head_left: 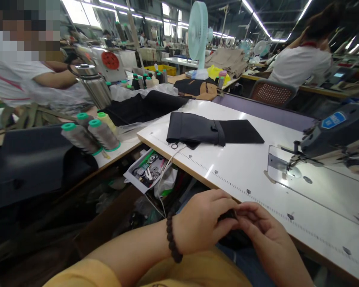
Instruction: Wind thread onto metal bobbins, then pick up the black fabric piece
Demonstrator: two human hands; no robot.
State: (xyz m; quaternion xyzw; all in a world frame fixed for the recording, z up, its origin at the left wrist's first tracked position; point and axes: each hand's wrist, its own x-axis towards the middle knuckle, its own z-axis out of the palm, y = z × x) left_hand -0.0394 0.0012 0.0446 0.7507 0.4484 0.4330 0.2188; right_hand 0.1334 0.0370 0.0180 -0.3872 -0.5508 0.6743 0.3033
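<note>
Dark piece [227, 215]: left hand [208, 218] pinches it; right hand [265, 231] fingers curled, hold unclear. Table edge [179, 163] just beside, bare tabletop [239, 167] beyond.

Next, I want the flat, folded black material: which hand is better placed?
Probably the left hand: it lies nearer the flat, folded black material; the right hand sits farther off. The left seems to hold a small dark item, which may need releasing first.
</note>
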